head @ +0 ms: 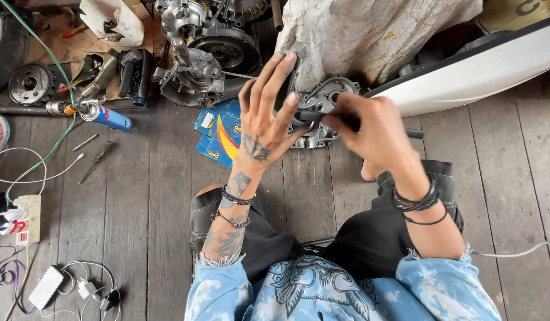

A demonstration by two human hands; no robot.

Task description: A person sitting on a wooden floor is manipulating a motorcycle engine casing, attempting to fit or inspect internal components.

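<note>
My left hand (264, 116) is raised with fingers spread and grips a small dark flat metal part (285, 89) between thumb and fingertips. My right hand (376, 134) is closed round a black-handled tool (415, 134). The tool's front end meets the part by my left thumb. Both hands hover over a grey cast engine cover (325, 98) lying on the plank floor, and they partly hide it. My knees in black shorts are below the hands.
An engine block (198, 65) and loose metal parts lie at the back. A blue gas canister (110, 117), blue cardboard packets (218, 134), a screwdriver (95, 161), a power strip (28, 220), a phone (46, 287) and cables lie left. A white panel (477, 71) slants right.
</note>
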